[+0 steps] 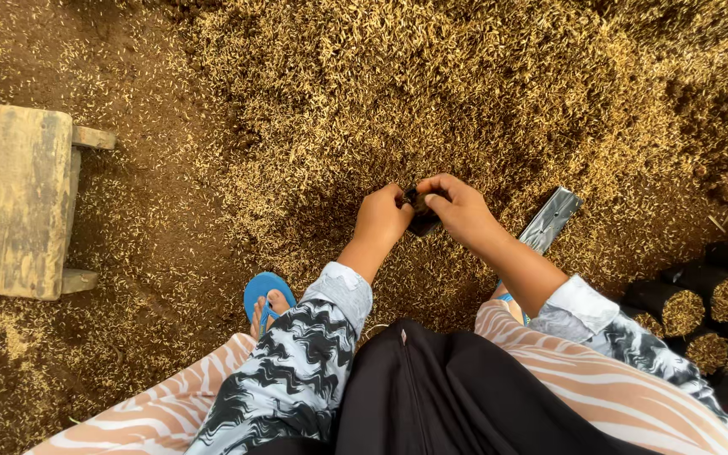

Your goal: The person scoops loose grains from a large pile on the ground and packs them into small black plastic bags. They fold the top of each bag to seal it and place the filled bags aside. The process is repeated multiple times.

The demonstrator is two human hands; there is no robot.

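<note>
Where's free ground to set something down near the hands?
Free: the dirt strip between the weathered wooden stool and the blue rubber sandal, thinly strewn with husk, and the stool's flat top. Crowded: the stacked black husk-filled bags at right, with the grey metal strip beside the right hand. Left hand also pinches a small black bag.
</note>
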